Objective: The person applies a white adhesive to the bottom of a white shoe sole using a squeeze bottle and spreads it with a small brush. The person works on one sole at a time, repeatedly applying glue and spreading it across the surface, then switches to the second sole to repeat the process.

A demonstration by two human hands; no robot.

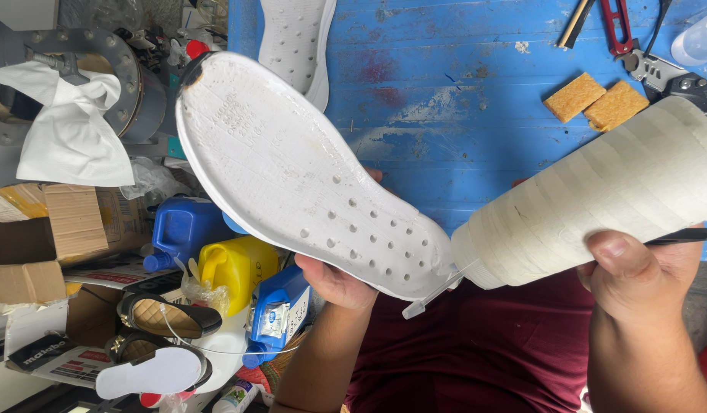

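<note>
Scuffed blue tabletop (460, 115), cluttered floor off its left edge: blue jug (181, 229), yellow jug (235, 264), cardboard boxes (63, 229), black shoes (166, 317). Left hand (334, 283) has fingers closed under the toe end of a white perforated insole (292, 168), held tilted over the tabletop's near-left edge; right hand (636, 275) grips a tape-wrapped squeeze bottle (590, 199), nozzle (434, 294) just beside the insole's toe rim. 2 yellow sponge blocks (594, 99) and red-handled cutters (621, 30) near the far-right corner, 2nd insole (296, 38) at the far edge.
</note>
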